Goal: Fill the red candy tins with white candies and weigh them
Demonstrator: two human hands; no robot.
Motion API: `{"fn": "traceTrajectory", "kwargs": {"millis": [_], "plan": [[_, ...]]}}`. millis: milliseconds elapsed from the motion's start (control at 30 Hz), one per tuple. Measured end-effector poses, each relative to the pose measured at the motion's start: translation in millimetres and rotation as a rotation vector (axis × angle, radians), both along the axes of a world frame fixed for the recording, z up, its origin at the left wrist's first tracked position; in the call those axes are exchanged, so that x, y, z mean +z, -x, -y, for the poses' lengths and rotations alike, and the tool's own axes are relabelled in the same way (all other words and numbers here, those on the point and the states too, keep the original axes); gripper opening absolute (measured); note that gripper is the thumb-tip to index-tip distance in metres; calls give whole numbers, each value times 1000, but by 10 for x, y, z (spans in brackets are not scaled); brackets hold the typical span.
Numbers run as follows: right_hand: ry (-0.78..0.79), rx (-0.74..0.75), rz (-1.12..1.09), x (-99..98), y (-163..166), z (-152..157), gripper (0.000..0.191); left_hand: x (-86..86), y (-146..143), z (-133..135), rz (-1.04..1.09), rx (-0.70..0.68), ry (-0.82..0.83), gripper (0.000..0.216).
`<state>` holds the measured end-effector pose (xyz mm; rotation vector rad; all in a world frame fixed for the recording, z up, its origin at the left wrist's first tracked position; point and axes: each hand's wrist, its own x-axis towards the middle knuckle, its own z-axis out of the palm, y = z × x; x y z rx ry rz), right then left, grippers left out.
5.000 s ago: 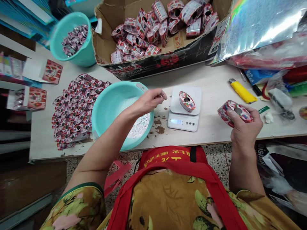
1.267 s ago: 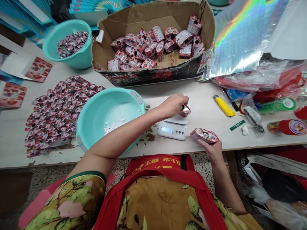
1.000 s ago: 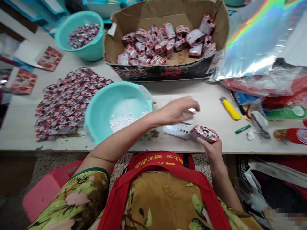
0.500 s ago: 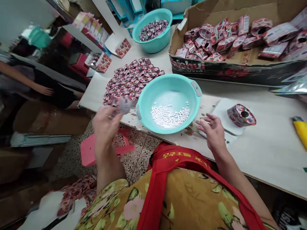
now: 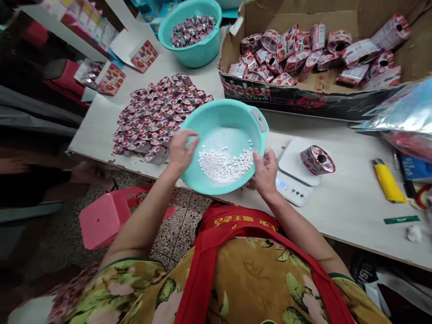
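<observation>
A turquoise basin (image 5: 236, 105) holding a heap of small white tablets (image 5: 224, 164) is at the table's front edge. My right hand (image 5: 266, 173) grips its right rim, thumb on the inside. At the left rim is my left hand (image 5: 180, 150), thumb and forefinger apart; whether it touches the rim I cannot tell. Just beyond it, many small red-and-white patterned packs (image 5: 158, 114) stand crowded together. To the right, another such pack (image 5: 317, 159) rests on a white digital scale (image 5: 293, 148) with a lit display.
A second turquoise basin (image 5: 199, 56) of small metallic pieces stands behind the packs. An open carton (image 5: 286, 99) of larger packs occupies the back right. A yellow cutter (image 5: 388, 182) lies at right. A pink stool (image 5: 104, 220) is below the table, left.
The pack in my left hand has been let go among the others, and that hand is now at the basin's left rim. My right hand has moved left and taken hold of the basin.
</observation>
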<state>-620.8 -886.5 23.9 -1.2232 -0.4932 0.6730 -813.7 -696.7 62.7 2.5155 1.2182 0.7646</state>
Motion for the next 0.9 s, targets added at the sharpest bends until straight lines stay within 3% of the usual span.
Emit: {"fn": "traceTrajectory", "kwargs": {"millis": [67,133,200,300,367,433,533,667,700,833,900], "plan": [[-18,35,56,111,88,-18,39,-115,-534,193,-24,-268,192,33],[2,23,96,181,145,-60,37,-269,-924,415,-60,-344,287,35],[53,-38,118,205,155,-103,37,-376,-1110,625,-42,-380,438,33],[108,-93,135,192,117,-135,38,-355,-1118,836,98,-404,838,35],[117,-82,144,162,77,-140,38,-260,-1075,902,169,-343,991,36],[127,-55,148,112,21,-135,39,-162,-1056,909,165,-259,1034,34],[199,-2,176,28,-116,-66,35,-51,-1056,793,140,-106,1187,35],[392,89,467,72,-396,324,30,93,-966,499,375,-29,1507,23],[419,39,585,110,-485,477,33,128,-923,437,483,-22,1538,19],[537,-509,909,118,-927,1017,67,176,-765,324,819,124,1506,27],[623,-533,844,-27,-1140,1104,73,140,-730,326,859,208,1533,36]]}}
